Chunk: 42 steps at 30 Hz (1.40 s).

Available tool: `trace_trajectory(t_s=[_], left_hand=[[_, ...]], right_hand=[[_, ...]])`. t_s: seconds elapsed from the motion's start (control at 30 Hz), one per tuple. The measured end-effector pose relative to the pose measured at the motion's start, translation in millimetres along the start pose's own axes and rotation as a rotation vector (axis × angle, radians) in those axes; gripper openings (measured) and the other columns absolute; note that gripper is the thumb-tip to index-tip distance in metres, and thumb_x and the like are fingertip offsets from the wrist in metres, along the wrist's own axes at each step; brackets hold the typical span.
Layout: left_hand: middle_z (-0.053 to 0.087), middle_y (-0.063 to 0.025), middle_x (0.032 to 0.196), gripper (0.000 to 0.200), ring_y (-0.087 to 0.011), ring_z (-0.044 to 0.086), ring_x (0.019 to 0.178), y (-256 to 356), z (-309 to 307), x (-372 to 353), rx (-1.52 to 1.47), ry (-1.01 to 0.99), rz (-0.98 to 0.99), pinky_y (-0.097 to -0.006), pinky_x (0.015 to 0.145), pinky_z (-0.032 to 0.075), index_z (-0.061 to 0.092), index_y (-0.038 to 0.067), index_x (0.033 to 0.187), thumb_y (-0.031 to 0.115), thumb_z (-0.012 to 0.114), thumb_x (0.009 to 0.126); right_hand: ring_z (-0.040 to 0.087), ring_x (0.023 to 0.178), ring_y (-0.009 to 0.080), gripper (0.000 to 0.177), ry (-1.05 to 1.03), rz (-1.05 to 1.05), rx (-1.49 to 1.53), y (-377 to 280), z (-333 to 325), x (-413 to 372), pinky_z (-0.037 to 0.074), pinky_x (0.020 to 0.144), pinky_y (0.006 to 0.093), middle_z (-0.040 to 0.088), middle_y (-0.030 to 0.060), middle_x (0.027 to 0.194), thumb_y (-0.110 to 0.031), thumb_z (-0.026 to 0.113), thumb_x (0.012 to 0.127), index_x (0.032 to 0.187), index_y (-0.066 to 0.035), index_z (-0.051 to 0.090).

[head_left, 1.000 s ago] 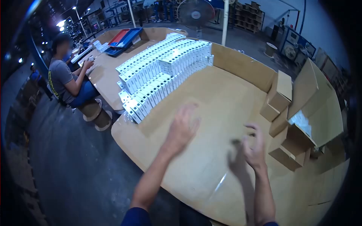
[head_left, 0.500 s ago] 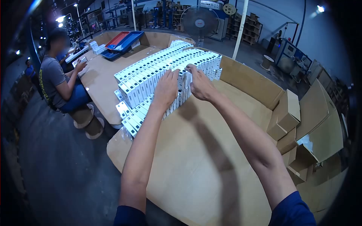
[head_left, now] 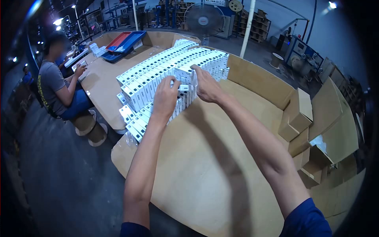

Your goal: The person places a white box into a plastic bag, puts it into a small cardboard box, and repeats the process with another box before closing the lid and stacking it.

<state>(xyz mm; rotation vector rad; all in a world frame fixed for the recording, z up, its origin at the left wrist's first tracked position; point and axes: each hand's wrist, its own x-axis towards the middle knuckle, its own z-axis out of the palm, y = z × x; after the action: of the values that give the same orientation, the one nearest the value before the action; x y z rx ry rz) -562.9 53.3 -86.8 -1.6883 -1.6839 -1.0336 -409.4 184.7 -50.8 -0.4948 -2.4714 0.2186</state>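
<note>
Many slim white boxes (head_left: 143,91) with small dark squares on their ends stand in stacked rows on the cardboard-covered table. At the near right end of the stack, my left hand (head_left: 165,96) is closed, its thumb and fingers pinching the end of a small white box (head_left: 184,88). My right hand (head_left: 208,85) faces it from the right, fingers bent around the edge of a white box (head_left: 194,78) held upright against the palm side. Part of each held box is hidden by my fingers. Lower boxes lie right beneath both hands.
A person (head_left: 61,79) sits at the left, holding a small white item. Red and blue trays (head_left: 123,46) rest at the table's far end. A cardboard wall (head_left: 256,81) edges the right side, with open cartons (head_left: 297,114) beyond. A fan (head_left: 203,21) stands behind.
Both hands have moved slightly toward me from the stack's edge. White boxes now show between them, pulled out of the upper row, where a gap has opened.
</note>
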Motion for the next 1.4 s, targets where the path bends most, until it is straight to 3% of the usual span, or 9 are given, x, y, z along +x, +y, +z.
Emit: trace_trajectory(t_s=[0.13, 0.3, 0.5, 0.7, 0.73, 0.9, 1.2, 1.3, 1.4], left_hand=[[0.059, -0.0190, 0.120, 0.033, -0.0403, 0.059, 0.115, 42, -22, -19, -0.152, 0.049, -0.024, -0.0471, 0.097, 0.050, 0.065, 0.000, 0.110, -0.007, 0.071, 0.078], [0.060, -0.0198, 0.122, 0.035, -0.0391, 0.061, 0.114, 163, -58, -63, -0.322, 0.074, 0.015, -0.0468, 0.097, 0.050, 0.062, -0.002, 0.109, -0.013, 0.069, 0.077], [0.060, -0.0149, 0.111, 0.036, -0.0350, 0.061, 0.105, 320, -81, -97, -0.583, -0.074, 0.223, -0.0446, 0.089, 0.052, 0.061, 0.001, 0.101, -0.013, 0.076, 0.072], [0.065, -0.0142, 0.107, 0.025, -0.0338, 0.065, 0.099, 417, -78, -50, -0.845, -0.496, 0.312, -0.0431, 0.084, 0.054, 0.063, 0.001, 0.102, -0.001, 0.077, 0.081], [0.066, -0.0151, 0.099, 0.013, -0.0332, 0.068, 0.091, 436, -72, -33, -0.860, -0.439, 0.340, -0.0416, 0.078, 0.054, 0.064, 0.000, 0.097, 0.005, 0.073, 0.089], [0.065, -0.0196, 0.080, 0.015, -0.0338, 0.068, 0.075, 541, 8, 53, -0.927, -0.415, 0.366, -0.0405, 0.070, 0.052, 0.065, -0.005, 0.094, 0.009, 0.063, 0.098], [0.073, -0.0230, 0.113, 0.023, -0.0357, 0.072, 0.105, 648, 253, 136, -0.078, -0.937, 0.644, -0.0432, 0.093, 0.059, 0.075, 0.000, 0.106, 0.012, 0.072, 0.087], [0.063, -0.0207, 0.136, 0.031, -0.0336, 0.066, 0.121, 650, 289, 118, 0.146, -0.861, 0.893, -0.0420, 0.101, 0.057, 0.074, 0.004, 0.115, 0.012, 0.075, 0.085], [0.060, -0.0187, 0.139, 0.034, -0.0332, 0.063, 0.126, 644, 307, 116, 0.199, -0.921, 0.906, -0.0422, 0.104, 0.055, 0.073, 0.005, 0.116, 0.013, 0.076, 0.084]], right_hand=[[0.059, 0.118, 0.0383, 0.063, 0.328, -0.065, 0.184, 3, -10, -44, 0.046, 0.104, 0.0465, 0.057, 0.0266, 0.126, -0.005, 0.056, 0.091, 0.150, -0.004, 0.033], [0.059, 0.090, 0.0140, 0.062, -0.027, 0.570, 1.056, -66, -104, -181, 0.054, 0.074, 0.0304, 0.059, 0.0081, 0.109, -0.037, 0.059, 0.106, 0.157, -0.016, 0.031], [0.057, 0.097, 0.0090, 0.038, 0.202, 0.668, 1.256, -101, -177, -339, 0.051, 0.079, 0.0256, 0.062, 0.0046, 0.120, -0.017, 0.056, 0.106, 0.143, -0.008, 0.055], [0.060, 0.093, 0.0061, 0.020, 0.416, 0.685, 1.055, -81, -247, -438, 0.049, 0.074, 0.0212, 0.067, 0.0001, 0.109, -0.011, 0.057, 0.105, 0.121, -0.003, 0.067], [0.069, 0.090, 0.0112, 0.020, 0.421, 0.651, 0.855, -74, -268, -449, 0.065, 0.074, 0.0271, 0.068, 0.0039, 0.108, 0.001, 0.053, 0.103, 0.118, 0.000, 0.066], [0.067, 0.082, 0.0098, 0.020, 0.615, 0.714, 0.488, -17, -356, -493, 0.060, 0.070, 0.0275, 0.071, 0.0061, 0.095, 0.002, 0.054, 0.101, 0.108, -0.003, 0.072], [0.068, 0.103, 0.0312, 0.027, 0.576, 0.792, 0.054, 135, -446, -508, 0.052, 0.095, 0.0411, 0.068, 0.0189, 0.110, -0.015, 0.054, 0.100, 0.115, -0.011, 0.076], [0.062, 0.096, 0.0139, 0.026, 0.543, 0.780, 0.026, 160, -448, -510, 0.055, 0.080, 0.0296, 0.067, 0.0079, 0.104, -0.011, 0.053, 0.104, 0.120, -0.005, 0.072], [0.063, 0.097, 0.0169, 0.026, 0.527, 0.788, -0.009, 164, -445, -513, 0.052, 0.086, 0.0327, 0.070, 0.0089, 0.103, -0.011, 0.056, 0.101, 0.120, -0.005, 0.072]])
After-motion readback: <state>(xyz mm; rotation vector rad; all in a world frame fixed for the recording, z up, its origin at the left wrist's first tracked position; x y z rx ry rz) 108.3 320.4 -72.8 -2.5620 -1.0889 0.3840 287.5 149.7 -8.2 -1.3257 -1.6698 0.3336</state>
